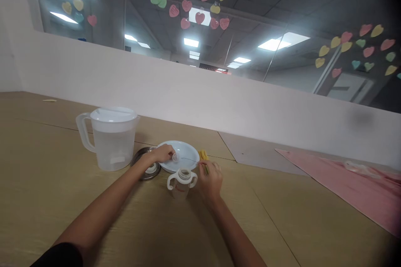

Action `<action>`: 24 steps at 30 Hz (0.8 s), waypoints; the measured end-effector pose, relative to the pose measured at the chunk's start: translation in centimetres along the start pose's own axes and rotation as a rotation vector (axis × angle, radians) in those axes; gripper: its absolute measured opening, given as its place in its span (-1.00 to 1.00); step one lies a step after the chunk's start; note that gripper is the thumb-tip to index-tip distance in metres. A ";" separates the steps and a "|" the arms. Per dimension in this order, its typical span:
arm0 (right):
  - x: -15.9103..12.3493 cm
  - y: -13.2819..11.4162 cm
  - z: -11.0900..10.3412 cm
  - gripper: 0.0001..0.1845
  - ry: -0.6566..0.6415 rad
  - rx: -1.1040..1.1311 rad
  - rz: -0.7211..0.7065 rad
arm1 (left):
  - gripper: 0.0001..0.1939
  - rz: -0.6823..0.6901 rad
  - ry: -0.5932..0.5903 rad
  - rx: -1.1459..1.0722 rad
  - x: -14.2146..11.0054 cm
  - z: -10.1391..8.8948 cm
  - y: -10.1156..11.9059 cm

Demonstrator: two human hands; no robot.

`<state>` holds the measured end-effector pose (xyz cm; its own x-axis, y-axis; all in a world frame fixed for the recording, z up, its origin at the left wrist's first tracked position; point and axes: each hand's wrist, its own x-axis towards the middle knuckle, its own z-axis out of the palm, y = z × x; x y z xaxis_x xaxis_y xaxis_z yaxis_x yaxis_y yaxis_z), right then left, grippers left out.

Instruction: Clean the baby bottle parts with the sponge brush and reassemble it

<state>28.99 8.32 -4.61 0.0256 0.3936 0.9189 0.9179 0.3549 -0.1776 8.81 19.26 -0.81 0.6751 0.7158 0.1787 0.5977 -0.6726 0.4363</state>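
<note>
My left hand (164, 153) is closed on a small clear round piece (176, 157), maybe a bottle nipple or cap, above the plate. My right hand (211, 177) pinches a thin wire-like brush (191, 159), whose tip points left toward that piece. Under both hands lies a pale round plate (184, 146). In front of it stands a baby bottle (181, 190) with two white side handles, upright and uncapped. A shiny metal dish (139, 154), partly hidden by my left forearm, holds a white ring-shaped part (152, 170).
A lidded translucent pitcher (114, 146) stands on the left of the wooden table (140, 233). Something yellow (203, 155) lies behind my right hand. A pink cloth (338, 187) with a crumpled clear wrapper is at the right. Beyond rises a white wall (175, 91) with windows.
</note>
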 end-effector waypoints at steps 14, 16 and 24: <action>0.7 -1.2 -1.1 -0.69 -0.073 0.331 0.203 | -0.77 0.206 0.277 -0.532 -3.0 -5.8 8.3; 0.7 -2.0 -1.5 -0.71 -0.072 0.380 0.122 | -0.79 0.235 0.214 -0.438 -3.7 -5.7 9.3; -0.1 -3.5 -1.4 -0.79 -0.162 0.375 -0.048 | -0.77 0.274 0.005 -0.294 -4.2 -5.2 10.0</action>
<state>26.38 5.83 -3.59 -0.1041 0.4866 0.8674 0.7078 0.6490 -0.2791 9.68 10.49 7.41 0.7898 0.5185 0.3277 0.2458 -0.7571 0.6053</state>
